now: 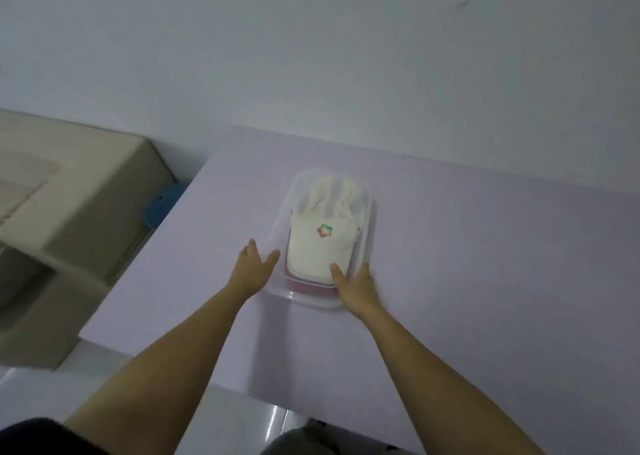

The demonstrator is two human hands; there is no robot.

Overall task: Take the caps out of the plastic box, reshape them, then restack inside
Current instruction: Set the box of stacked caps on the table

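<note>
Hands open, left hand [252, 272] beside box [281, 228], right hand [357, 286] touching cap [311, 252]

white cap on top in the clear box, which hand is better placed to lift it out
Probably right: the right hand rests a finger on the brim of the white fabric cap with a colourful logo inside the clear plastic box; the left hand is open outside its left wall.

Both forearms [194, 344], left hand [252, 272] and right hand [357, 286] are bare; dark clothing [38, 435] below.
</note>
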